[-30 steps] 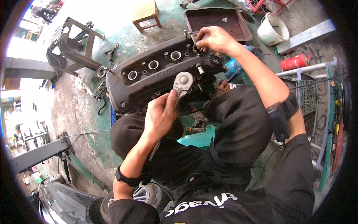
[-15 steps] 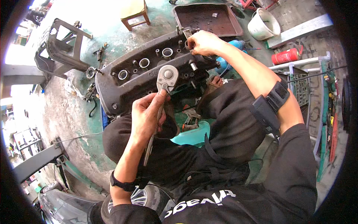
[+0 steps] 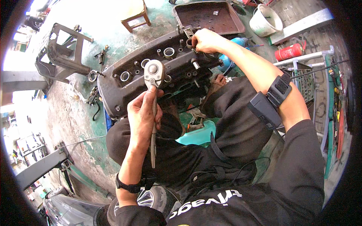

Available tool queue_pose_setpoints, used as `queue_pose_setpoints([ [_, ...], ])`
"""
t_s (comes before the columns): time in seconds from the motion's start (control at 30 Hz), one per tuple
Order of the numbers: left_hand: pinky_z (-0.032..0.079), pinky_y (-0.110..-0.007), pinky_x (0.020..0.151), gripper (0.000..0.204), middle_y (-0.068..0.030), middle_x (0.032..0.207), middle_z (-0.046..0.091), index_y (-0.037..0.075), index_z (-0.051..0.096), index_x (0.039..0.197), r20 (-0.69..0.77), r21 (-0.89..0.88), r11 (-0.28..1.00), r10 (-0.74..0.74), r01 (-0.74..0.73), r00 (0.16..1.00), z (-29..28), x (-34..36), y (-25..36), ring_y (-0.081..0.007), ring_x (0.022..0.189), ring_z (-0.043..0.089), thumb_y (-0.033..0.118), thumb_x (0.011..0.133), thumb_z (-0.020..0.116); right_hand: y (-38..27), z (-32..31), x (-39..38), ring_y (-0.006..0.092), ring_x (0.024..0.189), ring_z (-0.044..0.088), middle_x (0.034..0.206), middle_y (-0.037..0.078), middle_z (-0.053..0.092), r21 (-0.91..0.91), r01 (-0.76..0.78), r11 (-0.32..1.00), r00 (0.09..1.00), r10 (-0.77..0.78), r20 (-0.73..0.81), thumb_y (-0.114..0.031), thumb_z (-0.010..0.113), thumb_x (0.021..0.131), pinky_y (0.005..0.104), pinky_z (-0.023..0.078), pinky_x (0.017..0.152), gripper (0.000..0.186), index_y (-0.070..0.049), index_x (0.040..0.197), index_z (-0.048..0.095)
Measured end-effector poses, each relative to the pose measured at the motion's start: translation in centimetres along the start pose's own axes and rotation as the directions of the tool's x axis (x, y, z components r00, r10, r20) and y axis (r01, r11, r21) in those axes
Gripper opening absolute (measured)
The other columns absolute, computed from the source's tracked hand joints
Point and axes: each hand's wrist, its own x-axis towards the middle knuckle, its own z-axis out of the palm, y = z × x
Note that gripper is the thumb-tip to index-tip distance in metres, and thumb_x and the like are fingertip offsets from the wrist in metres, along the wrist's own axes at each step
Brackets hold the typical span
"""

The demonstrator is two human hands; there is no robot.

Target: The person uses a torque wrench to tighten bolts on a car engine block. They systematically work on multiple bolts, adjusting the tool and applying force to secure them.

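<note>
My left hand (image 3: 141,117) is wrapped round the handle of a ratchet wrench (image 3: 153,71), its round steel head up and its long handle running down toward my lap. The head stands in front of a long black engine valve cover (image 3: 115,92), hiding part of it. Silver-rimmed round holes (image 3: 169,52) line the cover. At the cover's far right end, my right hand (image 3: 210,41) has its fingers curled down beside a small metal bracket (image 3: 188,32); what they pinch is hidden. A short silver socket-like piece (image 3: 195,64) stands out of the cover's near side.
Between my knees lies a turquoise plastic container (image 3: 200,135). Beyond the cover are a brown drip tray (image 3: 211,34), a white bucket (image 3: 266,20) and a wooden stool (image 3: 135,17). A red fire extinguisher (image 3: 289,52) lies right; a black plastic stool (image 3: 62,51) is left.
My left hand has carried the ratchet wrench leftward and slightly up, turning its handle more upright. My right hand stays at the same end of the cover.
</note>
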Motion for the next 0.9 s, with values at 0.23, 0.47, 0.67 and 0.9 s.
queue_pose_setpoints([
  [0.23, 0.029, -0.022, 0.037, 0.030, 0.0020, 0.052, 0.051, 0.000, 0.068, 0.094, 0.041, 0.027, 0.988, 0.153, -0.154, 0.987, 0.5, -0.7, -0.2, -0.0045, 0.039, 0.041, 0.029, 0.098, 0.060, -2.3, -3.6, -1.9, 0.0218, 0.079, 0.070, 0.086, 0.017, 0.072, 0.217, -0.063, 0.974, 0.994, 0.043, 0.099, -0.015, 0.068, 0.079, 0.0346, 0.055, 0.070, 0.025, 0.001, 0.098, 0.071],
  [0.47, 0.050, -0.021, 0.064, 0.026, -0.0034, 0.077, 0.071, -0.003, 0.069, 0.104, 0.210, 0.217, 0.901, 0.334, -0.377, 0.919, 2.2, -1.0, -0.9, -0.0039, 0.070, 0.060, 0.012, 0.084, 0.076, -1.6, -6.5, -5.5, 0.0181, 0.077, 0.069, 0.091, 0.014, 0.072, 0.666, 0.062, 0.743, 0.987, -0.143, 0.069, -0.015, 0.064, 0.084, 0.0332, 0.058, 0.064, 0.027, 0.002, 0.104, 0.069],
  [0.67, 0.050, -0.021, 0.067, 0.025, -0.0040, 0.084, 0.071, -0.005, 0.067, 0.104, 0.206, 0.110, 0.974, 0.172, -0.197, 0.963, 3.6, -0.5, -0.4, -0.0052, 0.074, 0.061, 0.012, 0.087, 0.073, 1.7, -6.5, -5.2, 0.0163, 0.074, 0.069, 0.088, 0.013, 0.073, 0.455, -0.170, 0.874, 0.983, 0.182, 0.018, -0.013, 0.067, 0.078, 0.0301, 0.056, 0.065, 0.023, 0.003, 0.095, 0.071],
  [0.9, 0.031, -0.022, 0.039, 0.022, 0.0038, 0.056, 0.051, 0.002, 0.069, 0.094, 0.056, 0.105, 0.984, 0.137, -0.142, 0.989, 4.5, 1.3, 2.5, -0.0038, 0.042, 0.042, 0.024, 0.091, 0.067, -3.1, -5.2, -5.7, 0.0238, 0.089, 0.067, 0.099, 0.014, 0.071, 0.461, 0.367, 0.808, 0.929, -0.339, -0.144, -0.010, 0.067, 0.077, 0.0341, 0.053, 0.082, 0.053, -0.008, 0.129, 0.058],
])
